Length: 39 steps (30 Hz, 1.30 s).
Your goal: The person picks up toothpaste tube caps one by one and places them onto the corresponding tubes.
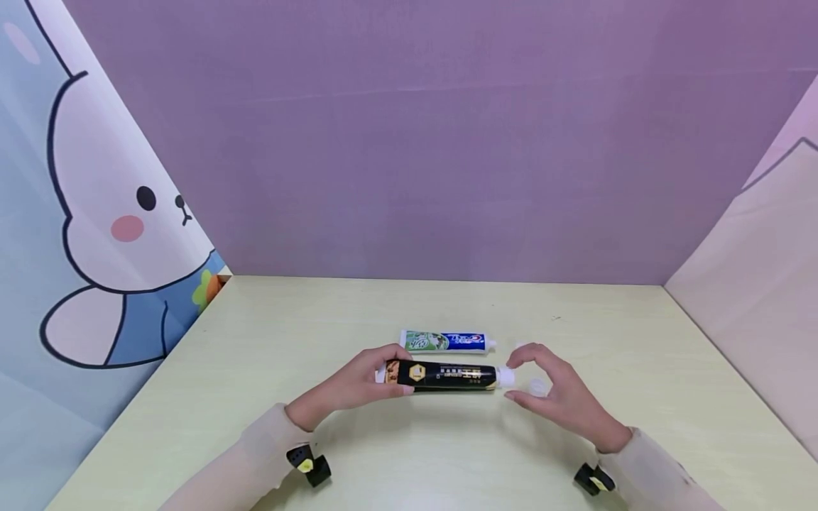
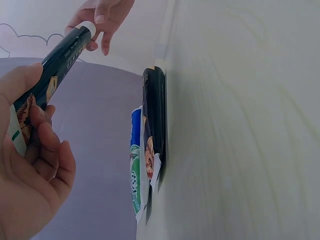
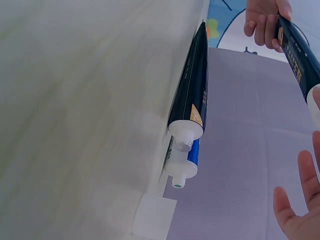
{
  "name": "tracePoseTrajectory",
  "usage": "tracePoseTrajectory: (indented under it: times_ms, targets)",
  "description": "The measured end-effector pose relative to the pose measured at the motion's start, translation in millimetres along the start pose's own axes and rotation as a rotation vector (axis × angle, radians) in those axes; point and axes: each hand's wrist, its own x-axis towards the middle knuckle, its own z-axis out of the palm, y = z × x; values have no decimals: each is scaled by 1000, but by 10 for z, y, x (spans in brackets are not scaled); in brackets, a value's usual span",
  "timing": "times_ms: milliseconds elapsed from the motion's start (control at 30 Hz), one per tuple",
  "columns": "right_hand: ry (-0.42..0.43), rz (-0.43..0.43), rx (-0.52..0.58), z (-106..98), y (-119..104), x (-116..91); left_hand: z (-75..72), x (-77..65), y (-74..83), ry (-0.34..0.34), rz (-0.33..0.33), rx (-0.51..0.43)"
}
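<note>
My left hand (image 1: 367, 380) grips a black toothpaste tube (image 1: 454, 375) by its flat end, thumb in front and fingers behind. In the left wrist view the tube is raised off the table, its white cap (image 2: 89, 27) pointing to my right hand (image 1: 565, 394). That hand is bent around the cap with thumb and forefinger apart, the fingertips right at its edge. A second black toothpaste tube (image 3: 190, 85) lies on the table, its nozzle uncapped; the raised tube hides it in the head view. Beyond lies an uncapped blue-and-green toothpaste tube (image 1: 445, 341).
A loose white cap (image 1: 538, 387) lies on the pale table (image 1: 409, 461), partly behind my right fingers. A purple panel (image 1: 447, 177) stands along the far edge, with a printed cloth (image 1: 121, 177) at the left and a pale one (image 1: 760, 284) at the right.
</note>
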Motion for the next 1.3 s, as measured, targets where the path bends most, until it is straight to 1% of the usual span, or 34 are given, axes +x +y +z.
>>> tracePoseTrajectory:
  times_ms: [133,300,500,600,800,933,1100,1300]
  targets:
    - [30,-63,0,17,5,5,7,-3,-6,-2,-3,1]
    - [41,-94,0,39,42,-3,5,-10,-3,-2,-3,8]
    - [15,-81,-23,30,29,-4,-1,-22,4,1,-3,27]
    - [8,-75,-17,22,38,-19,0,-26,2,0,2,31]
    - [-8,-36,6,17,39,-50,13,-34,-9,-5,6,41]
    - [-13,-20,-6,15,-1,-54,21,-53,-4,-5,10,50]
    - [-5,-7,-21,2,-51,-43,18,-70,54,5,5,64]
    - [-6,-20,10,-22,-193,11,15,-90,74,1,-5,42]
